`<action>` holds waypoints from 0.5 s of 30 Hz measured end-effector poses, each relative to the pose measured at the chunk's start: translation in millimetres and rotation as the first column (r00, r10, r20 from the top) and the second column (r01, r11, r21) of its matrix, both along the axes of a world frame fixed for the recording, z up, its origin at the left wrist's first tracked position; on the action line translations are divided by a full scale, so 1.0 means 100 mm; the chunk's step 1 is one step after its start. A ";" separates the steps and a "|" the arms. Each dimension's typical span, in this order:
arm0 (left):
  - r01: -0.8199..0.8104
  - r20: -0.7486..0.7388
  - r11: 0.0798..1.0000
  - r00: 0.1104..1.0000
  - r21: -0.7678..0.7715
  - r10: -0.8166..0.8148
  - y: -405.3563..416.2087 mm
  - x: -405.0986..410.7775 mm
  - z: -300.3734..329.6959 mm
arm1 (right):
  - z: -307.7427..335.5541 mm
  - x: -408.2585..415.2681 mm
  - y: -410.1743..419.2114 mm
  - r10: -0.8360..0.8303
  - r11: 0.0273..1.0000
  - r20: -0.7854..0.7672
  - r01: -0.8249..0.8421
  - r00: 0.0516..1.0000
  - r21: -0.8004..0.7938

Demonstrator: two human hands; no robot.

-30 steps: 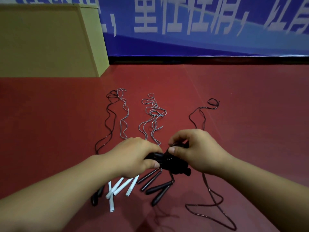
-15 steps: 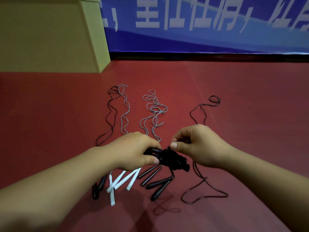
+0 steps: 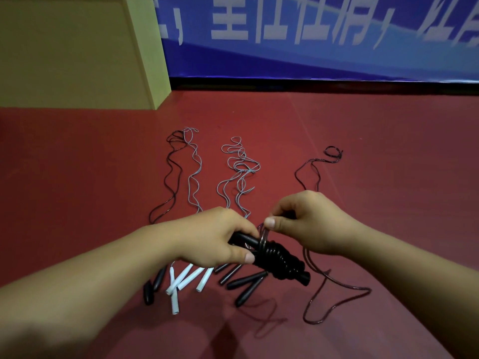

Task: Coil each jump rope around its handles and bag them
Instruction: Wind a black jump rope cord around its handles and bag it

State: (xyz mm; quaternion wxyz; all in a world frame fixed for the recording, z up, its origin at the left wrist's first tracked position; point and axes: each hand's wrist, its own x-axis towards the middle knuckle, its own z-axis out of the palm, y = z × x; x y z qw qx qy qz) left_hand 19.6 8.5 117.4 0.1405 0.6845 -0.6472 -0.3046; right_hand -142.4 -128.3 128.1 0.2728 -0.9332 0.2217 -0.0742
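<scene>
My left hand (image 3: 215, 238) grips a pair of black handles (image 3: 278, 260) held together above the floor, with dark rope wound round them in tight turns. My right hand (image 3: 308, 221) pinches the free dark rope (image 3: 334, 299) just above the coil; the rest of that rope trails to the floor on the right and back to a small loop. On the floor below my hands lie white handles (image 3: 185, 279) and several black handles (image 3: 246, 279). Their grey ropes (image 3: 238, 172) and a black rope (image 3: 171, 177) stretch away in wavy lines.
The floor (image 3: 77, 177) is red. A tall beige box (image 3: 77, 53) stands at the back left. A blue banner with white lettering (image 3: 311, 37) runs along the back wall. No bag is in view.
More turns of rope sit on the held handles. The loose loop on the floor at the right has shrunk and shifted toward my hands.
</scene>
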 end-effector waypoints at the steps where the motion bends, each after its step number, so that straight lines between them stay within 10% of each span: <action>1: 0.008 -0.078 1.000 0.997 0.008 -0.007 0.00 0.00 0.01 | 0.00 0.00 -0.03 -0.018 0.998 0.007 0.017 1.000 0.059; 9: -0.052 -0.646 0.998 0.763 -0.020 0.027 0.04 -0.03 0.14 | 0.06 -0.10 -0.15 -0.017 0.597 -0.004 0.013 1.000 0.802; 15: -0.353 -0.876 0.935 0.443 0.024 0.190 -0.02 0.00 0.15 | 0.02 0.05 -0.02 -0.291 0.718 0.303 -0.003 0.907 0.696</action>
